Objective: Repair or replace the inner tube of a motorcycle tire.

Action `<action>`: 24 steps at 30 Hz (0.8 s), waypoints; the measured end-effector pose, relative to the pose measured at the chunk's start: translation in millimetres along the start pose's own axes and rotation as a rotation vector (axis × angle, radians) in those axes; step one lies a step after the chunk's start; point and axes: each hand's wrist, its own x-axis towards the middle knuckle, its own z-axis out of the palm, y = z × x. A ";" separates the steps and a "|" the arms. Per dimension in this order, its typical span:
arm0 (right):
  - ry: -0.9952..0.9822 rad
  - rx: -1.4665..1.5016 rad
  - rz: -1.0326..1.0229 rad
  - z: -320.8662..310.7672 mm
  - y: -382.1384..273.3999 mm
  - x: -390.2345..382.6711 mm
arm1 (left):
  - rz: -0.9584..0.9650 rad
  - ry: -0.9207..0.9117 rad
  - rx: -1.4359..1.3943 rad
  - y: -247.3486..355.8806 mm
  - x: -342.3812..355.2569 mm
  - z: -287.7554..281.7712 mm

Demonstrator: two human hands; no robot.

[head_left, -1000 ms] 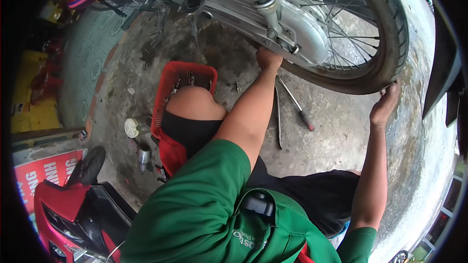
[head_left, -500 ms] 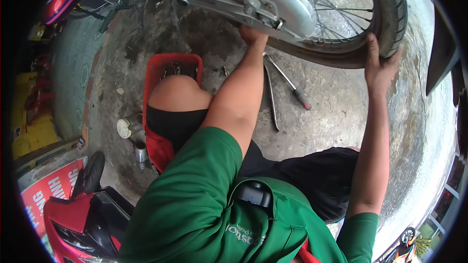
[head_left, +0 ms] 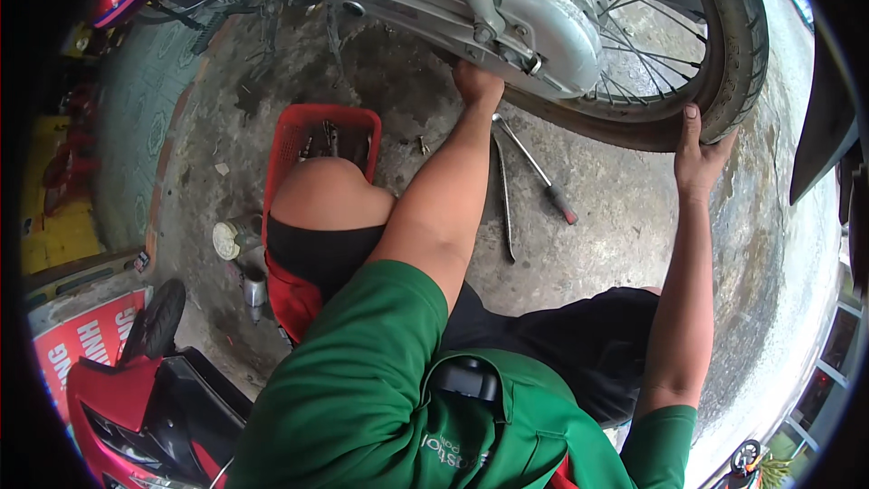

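Note:
A motorbike's spoked rear wheel hangs over the concrete at the top, with a black tire point(head_left: 744, 45) around its rim. My right hand point(head_left: 702, 156) holds the tire's near right side, its thumb up on the sidewall and the fingers going behind. Lower on the wheel's left, my left hand point(head_left: 478, 83) is closed at the tire, just under the silver chain cover point(head_left: 557, 45); its fingertips are hidden. On the floor below lie a curved metal tire lever point(head_left: 503, 204) and a metal tool with a red and black handle point(head_left: 536, 167).
A red plastic basket point(head_left: 282, 140) with metal tools stands left of my arm, partly behind my bent knee. Beside it are a jar with a pale lid point(head_left: 226, 241) and a silver can point(head_left: 255, 292). A red motorbike point(head_left: 113, 394) stands at lower left.
The wheel, basket and floor tools appear slightly lower in the picture, as the view has shifted. Both hands keep their places on the tire.

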 end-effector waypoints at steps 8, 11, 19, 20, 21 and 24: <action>-0.049 0.022 -0.065 3.8 -39.7 41.1 | -0.431 0.363 -0.964 6.7 -23.2 62.0; 0.003 -0.046 -0.078 -12.1 -32.5 45.6 | -0.108 0.026 -0.325 18.2 -80.1 30.6; 0.030 0.153 -0.060 22.6 -20.9 30.4 | -0.659 -0.183 0.161 13.0 -219.9 -12.3; 0.045 0.189 -0.031 17.1 -7.6 26.3 | -0.823 -0.506 0.096 39.6 -235.7 -17.3; 0.063 0.225 -0.003 6.6 5.3 24.2 | -0.976 -0.835 0.032 66.6 -245.6 -20.2; 0.159 0.024 -0.120 11.8 -23.3 22.2 | -0.479 -0.731 0.124 78.2 -236.8 -24.6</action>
